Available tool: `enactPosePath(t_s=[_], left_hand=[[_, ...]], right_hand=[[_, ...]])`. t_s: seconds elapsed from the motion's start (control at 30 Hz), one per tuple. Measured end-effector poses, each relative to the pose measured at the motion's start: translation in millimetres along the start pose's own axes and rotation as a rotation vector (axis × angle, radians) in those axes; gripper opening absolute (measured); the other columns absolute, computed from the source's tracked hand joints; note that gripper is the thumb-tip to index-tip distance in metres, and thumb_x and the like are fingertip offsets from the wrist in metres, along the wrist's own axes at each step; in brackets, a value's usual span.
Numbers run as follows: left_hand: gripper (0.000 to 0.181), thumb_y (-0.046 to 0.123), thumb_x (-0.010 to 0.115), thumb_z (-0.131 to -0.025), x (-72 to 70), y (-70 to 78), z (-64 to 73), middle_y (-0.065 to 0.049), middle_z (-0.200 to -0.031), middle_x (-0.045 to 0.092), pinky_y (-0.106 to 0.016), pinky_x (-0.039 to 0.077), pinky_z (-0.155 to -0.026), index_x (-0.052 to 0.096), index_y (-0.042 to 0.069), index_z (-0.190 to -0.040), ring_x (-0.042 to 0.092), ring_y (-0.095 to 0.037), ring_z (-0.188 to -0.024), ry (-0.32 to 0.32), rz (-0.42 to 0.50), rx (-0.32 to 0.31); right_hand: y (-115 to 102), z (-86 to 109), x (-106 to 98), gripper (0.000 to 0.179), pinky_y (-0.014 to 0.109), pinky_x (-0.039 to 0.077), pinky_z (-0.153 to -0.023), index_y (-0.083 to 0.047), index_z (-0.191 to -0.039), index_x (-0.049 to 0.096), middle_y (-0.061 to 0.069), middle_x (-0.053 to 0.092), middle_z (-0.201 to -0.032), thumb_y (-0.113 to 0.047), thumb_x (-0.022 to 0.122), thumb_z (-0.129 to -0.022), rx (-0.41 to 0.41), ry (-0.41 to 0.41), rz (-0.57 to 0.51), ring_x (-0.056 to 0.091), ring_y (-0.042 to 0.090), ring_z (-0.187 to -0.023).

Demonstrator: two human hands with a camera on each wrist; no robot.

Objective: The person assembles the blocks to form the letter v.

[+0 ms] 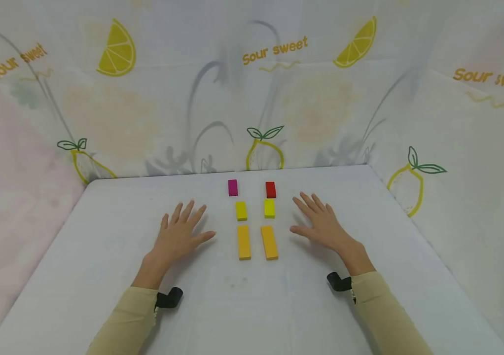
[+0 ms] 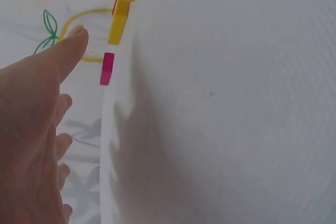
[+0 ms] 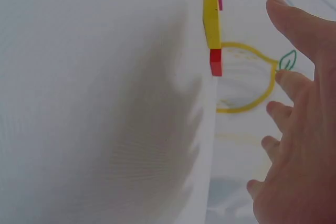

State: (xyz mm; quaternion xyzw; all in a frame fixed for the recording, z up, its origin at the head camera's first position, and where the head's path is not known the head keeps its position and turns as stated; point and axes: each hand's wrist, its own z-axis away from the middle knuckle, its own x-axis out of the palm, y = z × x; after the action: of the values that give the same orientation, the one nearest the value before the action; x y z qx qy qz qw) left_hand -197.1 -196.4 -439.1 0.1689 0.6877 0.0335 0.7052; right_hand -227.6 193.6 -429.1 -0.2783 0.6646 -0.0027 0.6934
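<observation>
Two short columns of blocks lie on the white table between my hands. The left column has a magenta block [image 1: 233, 188] at the back, a yellow block [image 1: 241, 211], and a longer orange block [image 1: 244, 242] in front. In the right column are a red block [image 1: 270, 190], a second yellow block [image 1: 269, 208] and another long orange block [image 1: 270, 242]. My left hand [image 1: 178, 234] hovers left of the blocks, fingers spread, holding nothing. On the other side my right hand [image 1: 323, 222] is spread too, its thumb pointing at the blocks. Both wrist views show shadows under the hands.
The white-covered table [image 1: 301, 310] ends at a back edge against a hanging cloth [image 1: 167, 98] printed with lemons. Pinkish cloth [image 1: 3, 207] hangs at the left side. Black wrist mounts [image 1: 169, 298] stick out from both sleeves.
</observation>
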Motion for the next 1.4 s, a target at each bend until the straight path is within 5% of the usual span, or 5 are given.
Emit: enactPosePath(t_s=[0.83,1.4], left_hand=[[0.08,0.067,0.054,-0.09,12.4,40.1,-2.6,-0.004,-0.168,0.016,-0.068,0.011,-0.119,0.026,0.032,-0.157,0.01,-0.036,-0.155,-0.086,-0.016,0.177],[0.076,0.067,0.061,-0.085,14.9,64.6,-3.2,0.001,-0.162,0.034,-0.063,0.023,-0.118,0.04,0.036,-0.151,0.03,-0.033,-0.15,-0.174,0.0,0.234]], right_hand=[[-26.7,1.8,16.8,0.076,0.069,0.009,-0.119,-0.024,-0.155,0.035,0.0,0.019,-0.167,-0.047,0.067,-0.089,-0.156,-0.138,-0.028,0.006,0.033,-0.156],[-35.6,2.0,21.3,0.072,0.068,0.012,-0.119,-0.024,-0.15,0.043,0.0,0.029,-0.164,-0.049,0.069,-0.088,-0.227,-0.217,-0.032,0.012,0.033,-0.156]])
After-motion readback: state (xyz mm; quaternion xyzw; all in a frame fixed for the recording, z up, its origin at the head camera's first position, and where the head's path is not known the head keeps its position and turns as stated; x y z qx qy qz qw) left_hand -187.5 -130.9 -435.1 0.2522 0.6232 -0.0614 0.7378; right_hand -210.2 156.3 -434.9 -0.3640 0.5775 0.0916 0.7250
